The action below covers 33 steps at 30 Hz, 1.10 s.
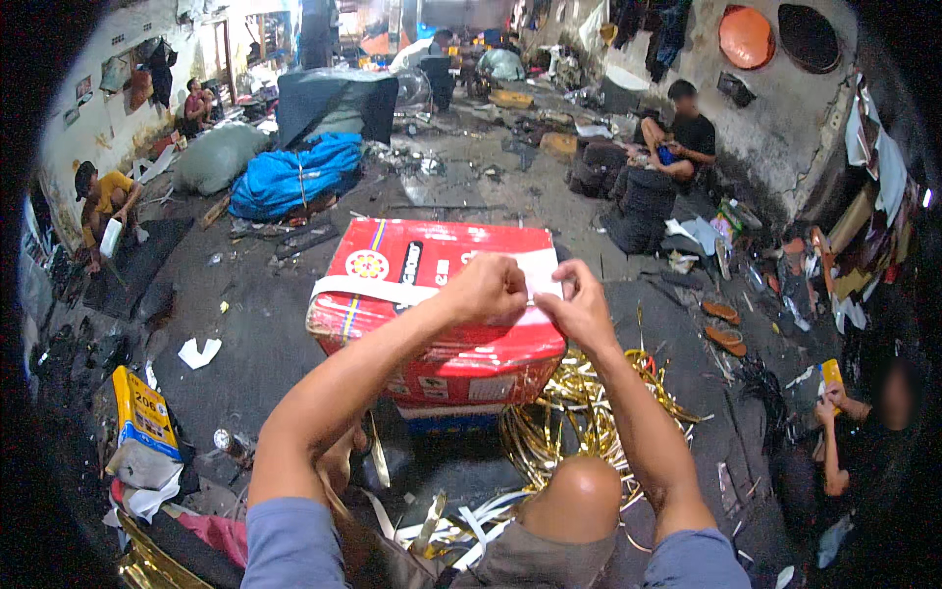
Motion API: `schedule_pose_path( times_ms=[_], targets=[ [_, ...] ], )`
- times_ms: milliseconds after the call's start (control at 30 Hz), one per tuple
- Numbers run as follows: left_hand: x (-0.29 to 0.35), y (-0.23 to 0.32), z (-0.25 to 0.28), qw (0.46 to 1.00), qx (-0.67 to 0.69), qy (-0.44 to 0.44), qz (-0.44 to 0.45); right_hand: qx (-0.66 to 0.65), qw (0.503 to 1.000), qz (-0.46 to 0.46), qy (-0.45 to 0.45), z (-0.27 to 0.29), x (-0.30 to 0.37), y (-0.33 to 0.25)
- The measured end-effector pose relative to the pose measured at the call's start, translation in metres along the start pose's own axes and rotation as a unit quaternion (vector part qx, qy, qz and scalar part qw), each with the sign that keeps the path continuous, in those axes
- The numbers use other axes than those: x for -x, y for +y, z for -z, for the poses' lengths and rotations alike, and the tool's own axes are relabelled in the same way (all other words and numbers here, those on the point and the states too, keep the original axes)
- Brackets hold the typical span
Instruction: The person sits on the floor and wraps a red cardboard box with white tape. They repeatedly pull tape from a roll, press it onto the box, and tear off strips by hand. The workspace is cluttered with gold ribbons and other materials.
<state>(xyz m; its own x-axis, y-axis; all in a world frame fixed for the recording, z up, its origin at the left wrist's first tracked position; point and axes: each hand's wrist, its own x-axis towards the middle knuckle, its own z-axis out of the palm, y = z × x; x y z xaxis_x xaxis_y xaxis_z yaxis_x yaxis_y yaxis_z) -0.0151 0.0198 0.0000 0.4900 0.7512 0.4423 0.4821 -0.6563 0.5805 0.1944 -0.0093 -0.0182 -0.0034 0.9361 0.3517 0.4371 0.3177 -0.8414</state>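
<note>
A red cardboard carton (402, 339) with a glossy surface stands in front of me. Across its top runs a flat white strip (378, 288), which reaches my left hand (488, 289). That hand is closed in a fist over the carton's top; the strip passes under it. Close beside it, my right hand (581, 306) pinches a white piece (542, 273) between thumb and fingers at the carton's right edge. Whether this piece and the strip are one band is hidden by my left hand. Under the carton shows a blue and white base (446, 420).
Tangled shiny gold strips (545, 427) lie right of the carton, by my knee. A yellow and blue package (147, 417) is at left. A blue tarpaulin bundle (294, 179) lies farther off, and orange sandals (724, 339) at right. Several people sit around the littered floor.
</note>
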Motion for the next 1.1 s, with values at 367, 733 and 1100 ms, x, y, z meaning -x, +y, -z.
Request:
schedule_pose_path(
  times_ms=[367,733,1100],
  targets=[
    [-0.003,0.021,-0.027,0.982,0.164,0.082,0.035,-0.225,0.957,-0.173,-0.057,0.011,0.001,0.003],
    [-0.011,0.022,-0.033,0.975,0.206,0.08,0.023,-0.507,0.806,-0.301,-0.051,0.008,0.019,0.012],
    [-0.015,0.018,-0.036,0.983,0.152,0.101,-0.006,0.191,0.979,-0.002,0.076,-0.002,-0.057,0.031]
  ],
)
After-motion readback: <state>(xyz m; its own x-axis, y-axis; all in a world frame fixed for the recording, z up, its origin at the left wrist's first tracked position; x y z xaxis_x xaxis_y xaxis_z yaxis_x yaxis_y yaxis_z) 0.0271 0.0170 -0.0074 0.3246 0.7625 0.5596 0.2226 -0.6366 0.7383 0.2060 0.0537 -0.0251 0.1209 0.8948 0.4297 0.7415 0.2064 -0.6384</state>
